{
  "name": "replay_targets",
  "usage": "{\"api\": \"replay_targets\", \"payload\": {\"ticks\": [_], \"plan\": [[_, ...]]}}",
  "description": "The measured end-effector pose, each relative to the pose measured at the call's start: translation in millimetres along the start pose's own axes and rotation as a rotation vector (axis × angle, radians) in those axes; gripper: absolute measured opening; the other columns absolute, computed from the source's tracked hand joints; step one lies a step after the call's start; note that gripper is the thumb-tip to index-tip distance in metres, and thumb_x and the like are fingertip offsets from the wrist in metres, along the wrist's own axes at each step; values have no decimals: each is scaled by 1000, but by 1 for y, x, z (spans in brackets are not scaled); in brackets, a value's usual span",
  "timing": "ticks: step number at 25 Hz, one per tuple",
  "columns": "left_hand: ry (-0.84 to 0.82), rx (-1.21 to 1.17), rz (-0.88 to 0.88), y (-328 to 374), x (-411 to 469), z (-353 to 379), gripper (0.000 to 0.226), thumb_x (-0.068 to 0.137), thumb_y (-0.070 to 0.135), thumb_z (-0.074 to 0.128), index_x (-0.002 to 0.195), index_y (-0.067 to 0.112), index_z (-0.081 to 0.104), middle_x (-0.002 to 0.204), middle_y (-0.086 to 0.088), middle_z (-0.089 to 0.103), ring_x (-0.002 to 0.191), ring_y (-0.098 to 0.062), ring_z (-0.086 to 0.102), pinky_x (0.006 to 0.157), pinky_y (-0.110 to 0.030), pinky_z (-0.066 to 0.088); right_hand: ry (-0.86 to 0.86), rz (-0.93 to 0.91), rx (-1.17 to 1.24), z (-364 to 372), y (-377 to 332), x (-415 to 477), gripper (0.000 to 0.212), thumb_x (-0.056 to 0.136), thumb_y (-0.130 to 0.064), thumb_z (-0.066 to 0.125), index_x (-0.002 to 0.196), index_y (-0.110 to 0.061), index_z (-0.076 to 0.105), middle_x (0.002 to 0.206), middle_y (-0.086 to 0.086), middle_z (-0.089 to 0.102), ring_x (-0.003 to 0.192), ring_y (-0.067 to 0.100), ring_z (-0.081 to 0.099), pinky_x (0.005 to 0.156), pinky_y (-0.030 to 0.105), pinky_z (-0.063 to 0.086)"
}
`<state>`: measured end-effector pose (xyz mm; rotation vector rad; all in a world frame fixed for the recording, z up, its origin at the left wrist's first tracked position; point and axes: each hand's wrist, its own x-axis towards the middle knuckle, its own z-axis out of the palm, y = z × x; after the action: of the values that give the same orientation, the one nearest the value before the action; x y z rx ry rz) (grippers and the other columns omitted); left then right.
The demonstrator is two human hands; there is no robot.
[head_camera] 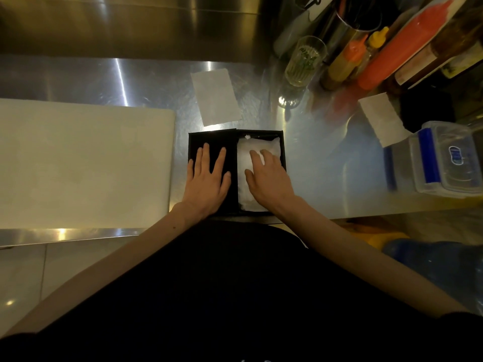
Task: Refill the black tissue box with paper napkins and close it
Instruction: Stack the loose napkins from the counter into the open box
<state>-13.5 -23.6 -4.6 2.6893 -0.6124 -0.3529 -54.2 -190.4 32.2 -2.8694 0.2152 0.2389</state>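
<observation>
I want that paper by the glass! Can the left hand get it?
Probably yes. The left hand lies flat on the black lid, holding nothing, and the loose paper sits just beyond on bare counter.

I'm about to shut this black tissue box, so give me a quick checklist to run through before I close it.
1. Napkins inside the black tissue box: ok, a white stack fills the right half.
2. Stack pressed flat: cannot tell; the right hand lies on it, but the far end looks crumpled.
3. Lid free to swing: not ok, the left hand rests flat on it.
4. Right hand out of the box: not ok.
5. Loose napkin on the counter beyond the box: not ok if it was meant to go in.
</observation>
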Motion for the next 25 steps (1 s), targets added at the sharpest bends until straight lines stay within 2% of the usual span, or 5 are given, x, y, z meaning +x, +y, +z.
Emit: {"api": "replay_targets", "payload": {"ticks": [2,4,13,19,25], "plan": [[-4,4,0,0,0,0,62,97,46,18,155,23,9,160,-20,3,148,-34,1,118,-50,4,-80,6,-54,9,2,5,60,101,-37,40,150,-11,21,156,25,19,143,41,19,115,47,22],[-13,12,2,1,1,-1,62,97,45,19,155,23,8,160,-20,2,148,-34,1,118,-50,4,-168,14,-94,19,5,10,66,101,-43,36,153,-13,10,159,25,4,146,42,4,117,51,10],[-24,31,8,1,0,-3,64,96,47,16,155,22,7,160,-21,3,148,-35,1,117,-49,3,-334,17,-104,40,13,15,72,100,-53,23,153,-18,-11,157,24,-21,144,45,-18,115,55,-5],[-26,29,6,-2,1,-2,64,96,48,15,155,23,7,160,-20,2,148,-33,1,118,-49,4,-304,17,-48,37,13,14,72,100,-51,27,154,-15,-4,158,25,-14,145,44,-12,117,54,-1],[-14,-10,-1,0,2,1,64,96,47,15,155,22,8,161,-19,0,148,-33,-1,119,-50,4,5,-118,117,7,16,13,61,100,-36,43,150,-6,24,158,21,16,148,33,12,120,44,16]]}}
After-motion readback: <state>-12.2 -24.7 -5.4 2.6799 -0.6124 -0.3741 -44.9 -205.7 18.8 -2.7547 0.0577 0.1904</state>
